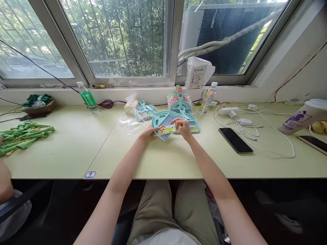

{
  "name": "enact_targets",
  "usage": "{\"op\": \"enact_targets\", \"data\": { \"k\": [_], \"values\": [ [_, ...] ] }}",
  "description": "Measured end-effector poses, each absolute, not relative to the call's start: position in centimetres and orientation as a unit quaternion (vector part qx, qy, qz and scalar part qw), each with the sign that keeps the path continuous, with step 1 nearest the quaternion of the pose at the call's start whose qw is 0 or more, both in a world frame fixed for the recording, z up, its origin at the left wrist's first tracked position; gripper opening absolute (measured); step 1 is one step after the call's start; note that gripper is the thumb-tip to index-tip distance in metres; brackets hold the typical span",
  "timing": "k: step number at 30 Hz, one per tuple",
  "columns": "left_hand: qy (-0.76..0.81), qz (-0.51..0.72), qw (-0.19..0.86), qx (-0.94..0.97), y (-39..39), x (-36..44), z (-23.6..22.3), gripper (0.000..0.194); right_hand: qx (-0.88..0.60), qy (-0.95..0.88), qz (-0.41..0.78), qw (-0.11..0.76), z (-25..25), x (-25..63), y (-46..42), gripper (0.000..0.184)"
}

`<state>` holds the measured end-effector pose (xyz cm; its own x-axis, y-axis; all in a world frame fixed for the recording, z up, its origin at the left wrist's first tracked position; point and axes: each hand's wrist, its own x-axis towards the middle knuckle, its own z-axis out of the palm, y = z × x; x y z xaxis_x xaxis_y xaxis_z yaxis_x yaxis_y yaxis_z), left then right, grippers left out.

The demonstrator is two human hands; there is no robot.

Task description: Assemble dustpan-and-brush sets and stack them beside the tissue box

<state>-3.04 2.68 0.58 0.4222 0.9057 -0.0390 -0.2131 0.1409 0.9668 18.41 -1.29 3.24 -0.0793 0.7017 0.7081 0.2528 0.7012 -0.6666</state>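
Note:
My left hand point(148, 132) grips the left edge of a small teal dustpan point(158, 118) with a striped inner face, tilted above the table. A yellow printed label point(166, 129) lies across its front. My right hand point(183, 127) is closed, its fingertips pinched at the label's right end. Close behind that hand, another teal dustpan point(195, 127) with a similar label rests on the table. A stack of dustpans point(180, 98) in teal, red and green stands farther back in clear wrap. To its left lies a teal dustpan in clear plastic point(143, 110).
Clear plastic wrap point(127, 126) lies left of my hands. Two bottles point(89, 98) point(208, 98) stand near the window. At right are a phone point(235, 140), white cables point(240, 127) and a cup point(302, 117). Green rolled pieces point(25, 136) lie left, beside another person's arm point(5, 180).

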Motion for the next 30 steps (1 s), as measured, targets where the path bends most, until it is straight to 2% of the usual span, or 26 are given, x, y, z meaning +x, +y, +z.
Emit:
{"op": "enact_targets", "data": {
  "k": [9, 19, 24, 30],
  "values": [
    [0.304, 0.383, 0.698, 0.524, 2.62, -2.31, 0.31, 0.057, -0.307, -0.675, 0.312, 0.594, 3.92, 19.28, -1.3, 0.024],
    [0.308, 0.336, 0.69, 0.563, 2.39, -2.07, 0.38, 0.065, -0.34, -0.699, 0.262, 0.572, 3.49, 18.95, -1.31, 0.025],
    [0.306, 0.329, 0.687, 0.571, 2.23, -2.05, 0.57, 0.069, -0.38, -0.715, 0.185, 0.557, 3.46, 18.62, -1.55, 0.026],
    [0.313, 0.335, 0.684, 0.567, 2.18, -2.07, 0.64, 0.063, -0.396, -0.717, 0.17, 0.548, 3.24, 19.0, -1.36, 0.028]
  ]
}}
